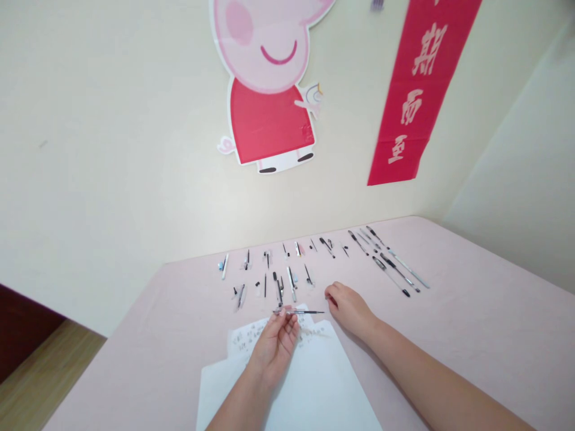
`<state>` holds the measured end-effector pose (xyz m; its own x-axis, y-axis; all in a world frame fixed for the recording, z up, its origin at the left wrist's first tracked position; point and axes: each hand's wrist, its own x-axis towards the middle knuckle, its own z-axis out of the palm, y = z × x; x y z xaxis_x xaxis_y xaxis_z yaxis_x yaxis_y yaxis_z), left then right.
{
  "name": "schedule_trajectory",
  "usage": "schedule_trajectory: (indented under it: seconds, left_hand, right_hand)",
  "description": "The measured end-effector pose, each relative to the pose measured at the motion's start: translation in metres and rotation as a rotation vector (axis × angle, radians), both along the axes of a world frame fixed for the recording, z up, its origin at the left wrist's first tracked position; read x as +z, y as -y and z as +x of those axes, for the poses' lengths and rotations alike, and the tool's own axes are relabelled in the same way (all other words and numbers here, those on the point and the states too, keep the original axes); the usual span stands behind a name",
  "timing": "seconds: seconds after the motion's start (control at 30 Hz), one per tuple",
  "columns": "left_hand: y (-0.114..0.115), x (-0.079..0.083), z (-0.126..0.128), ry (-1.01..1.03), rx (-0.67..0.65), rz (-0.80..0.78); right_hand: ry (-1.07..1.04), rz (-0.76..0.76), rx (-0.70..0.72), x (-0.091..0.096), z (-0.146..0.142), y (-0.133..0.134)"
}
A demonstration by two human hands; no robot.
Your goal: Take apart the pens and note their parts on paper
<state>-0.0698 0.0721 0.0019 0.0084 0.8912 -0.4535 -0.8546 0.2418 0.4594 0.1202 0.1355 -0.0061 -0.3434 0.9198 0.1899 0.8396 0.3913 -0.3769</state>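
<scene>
My left hand point(277, 340) is turned palm up over the papers. Its thumb and fingertips hold a slim pen point(309, 311) lying crosswise, with a clear barrel on the left and a dark refill reaching out to the right. My right hand point(348, 306) is closed near the tabletop just right of the refill's end, thumb and fingers pressed together. Whatever it may pinch is too small to make out. White sheets of paper point(321, 383) lie beneath my left hand, the upper one point(245, 338) bearing handwriting.
Pen parts in small groups, such as a white barrel point(225, 267) and a dark refill point(265, 285), lie in two rows on the pink table point(148, 335). Several whole pens point(390, 276) rest at the right. Behind stands a wall with a pig cutout point(272, 126) and a red banner point(406, 108).
</scene>
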Motion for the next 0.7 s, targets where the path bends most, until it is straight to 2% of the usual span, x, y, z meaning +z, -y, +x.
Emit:
schedule_trajectory:
  seconds: [0.27,0.33,0.47,0.53,0.7]
  left_hand:
    - [-0.004,-0.002,-0.001,-0.03,0.096,0.028]
    - [-0.004,-0.002,-0.002,-0.026,0.094,0.034]
    - [-0.005,-0.003,-0.002,-0.016,0.109,0.031]
    - [-0.005,-0.002,-0.001,-0.021,0.122,0.035]
    - [-0.004,0.0,-0.001,-0.033,0.146,0.045]
  right_hand:
    - [0.116,-0.026,-0.017,0.009,0.001,0.002]
    - [0.013,-0.031,0.017,0.01,0.001,0.004]
    - [-0.361,-0.061,0.144,0.011,-0.003,0.006]
    - [-0.515,-0.113,0.162,0.013,-0.005,0.007]
    - [-0.705,-0.147,0.169,0.023,-0.005,0.008]
